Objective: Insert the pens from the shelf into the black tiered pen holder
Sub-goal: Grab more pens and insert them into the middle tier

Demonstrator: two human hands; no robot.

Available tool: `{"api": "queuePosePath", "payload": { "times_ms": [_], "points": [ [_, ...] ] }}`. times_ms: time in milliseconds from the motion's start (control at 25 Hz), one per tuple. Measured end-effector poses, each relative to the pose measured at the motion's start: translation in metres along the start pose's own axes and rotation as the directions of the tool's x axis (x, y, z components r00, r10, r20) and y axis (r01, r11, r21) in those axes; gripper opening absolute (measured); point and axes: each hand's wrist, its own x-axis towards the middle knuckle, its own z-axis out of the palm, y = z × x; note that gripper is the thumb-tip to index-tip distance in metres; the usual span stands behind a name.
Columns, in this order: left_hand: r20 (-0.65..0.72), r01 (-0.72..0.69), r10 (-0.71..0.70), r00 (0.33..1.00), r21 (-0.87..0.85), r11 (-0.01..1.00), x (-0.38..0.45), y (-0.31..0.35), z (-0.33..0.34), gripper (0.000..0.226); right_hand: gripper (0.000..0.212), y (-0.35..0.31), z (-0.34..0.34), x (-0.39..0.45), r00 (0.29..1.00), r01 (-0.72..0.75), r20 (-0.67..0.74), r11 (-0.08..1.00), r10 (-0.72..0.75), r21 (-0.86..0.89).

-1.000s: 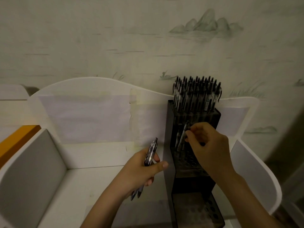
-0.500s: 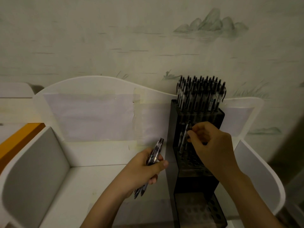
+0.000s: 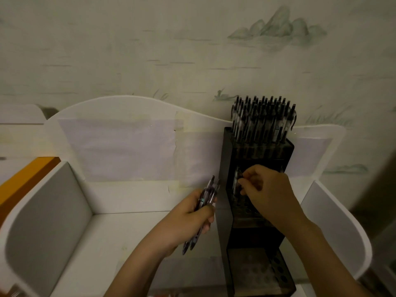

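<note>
We see a pale wall (image 3: 150,50) painted with faint green hills filling the far side of the scene. Against it stands a white shelf (image 3: 132,228) with a curved back and rounded side panels; an orange edge (image 3: 25,179) shows at its far left. On the right part of the shelf stands the black tiered pen holder (image 3: 224,189), its far, highest tier packed with upright pens (image 3: 263,118), its nearest, lowest tier showing open holes.

Our right hand (image 3: 270,194) is over the middle tier, fingers curled and pinching the top of a single pen (image 3: 236,181) that stands upright in the left side of that tier. We cannot tell how deep its tip sits.

Our left hand (image 3: 188,219) is just left of the holder, apart from the right hand, clamped round a small bundle of pens (image 3: 209,192) whose ends stick out beyond the fist both far and near.
</note>
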Motion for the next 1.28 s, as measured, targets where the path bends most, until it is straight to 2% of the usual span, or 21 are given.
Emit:
{"api": "queuePosePath", "payload": {
  "times_ms": [280, 400, 480, 560, 640, 720, 760, 840, 1000, 1080, 1160, 1280],
  "points": [
    [-0.001, -0.026, 0.026, 1.000, 0.005, 1.000, 0.000, 0.001, 0.000, 0.015, 0.004, 0.011, 0.008, -0.002, 0.999, -0.031, 0.008, 0.999, 0.031, -0.031],
    [-0.012, -0.043, 0.044, 0.999, 0.017, 0.999, 0.001, 0.002, 0.001, 0.014, 0.011, 0.009, 0.006, -0.005, 0.998, -0.055, -0.033, 0.997, 0.053, -0.059],
    [-0.010, -0.059, 0.059, 0.998, 0.031, 0.998, 0.001, 0.003, 0.002, 0.013, 0.020, 0.003, 0.002, -0.011, 0.994, -0.021, -0.110, 0.995, 0.010, -0.100],
    [-0.001, -0.075, 0.075, 0.997, 0.038, 0.996, 0.001, 0.003, 0.003, 0.013, 0.017, -0.006, -0.001, -0.020, 0.984, 0.055, -0.166, 0.997, -0.065, -0.060],
    [0.016, -0.084, 0.084, 0.996, 0.039, 0.996, 0.002, 0.004, 0.006, 0.013, 0.010, -0.018, 0.001, -0.030, 0.998, 0.029, -0.058, 0.996, -0.024, 0.089],
    [0.041, -0.093, 0.092, 0.995, 0.041, 0.995, 0.004, 0.005, 0.009, 0.013, 0.008, -0.027, 0.005, -0.035, 0.988, -0.108, 0.135, 0.965, 0.077, 0.239],
    [0.051, -0.100, 0.098, 0.994, 0.047, 0.994, 0.004, 0.006, 0.011, 0.012, 0.007, -0.028, 0.007, -0.035, 0.976, -0.169, 0.187, 0.938, 0.115, 0.303],
    [0.064, -0.113, 0.109, 0.992, 0.058, 0.992, 0.005, 0.009, 0.015, 0.013, 0.006, -0.027, 0.007, -0.035, 0.961, -0.260, 0.200, 0.875, 0.192, 0.408],
    [0.081, -0.117, 0.108, 0.991, 0.111, 0.987, 0.006, 0.010, 0.016, 0.013, 0.010, -0.023, -0.007, -0.030, 0.926, -0.364, 0.147, 0.717, 0.348, 0.594],
    [0.084, -0.130, 0.116, 0.990, 0.187, 0.974, 0.007, 0.009, 0.015, 0.010, 0.010, -0.024, -0.021, -0.026, 0.924, -0.309, 0.050, 0.664, 0.378, 0.681],
    [0.076, -0.144, 0.129, 0.989, 0.256, 0.956, 0.007, 0.008, 0.014, 0.010, 0.008, -0.024, -0.034, -0.021, 0.937, -0.193, -0.095, 0.722, 0.337, 0.665],
    [0.048, -0.165, 0.158, 0.986, 0.344, 0.925, 0.010, 0.007, 0.013, 0.010, 0.012, -0.021, -0.042, -0.017, 0.949, -0.051, -0.250, 0.878, 0.191, 0.476]
  ]
}}
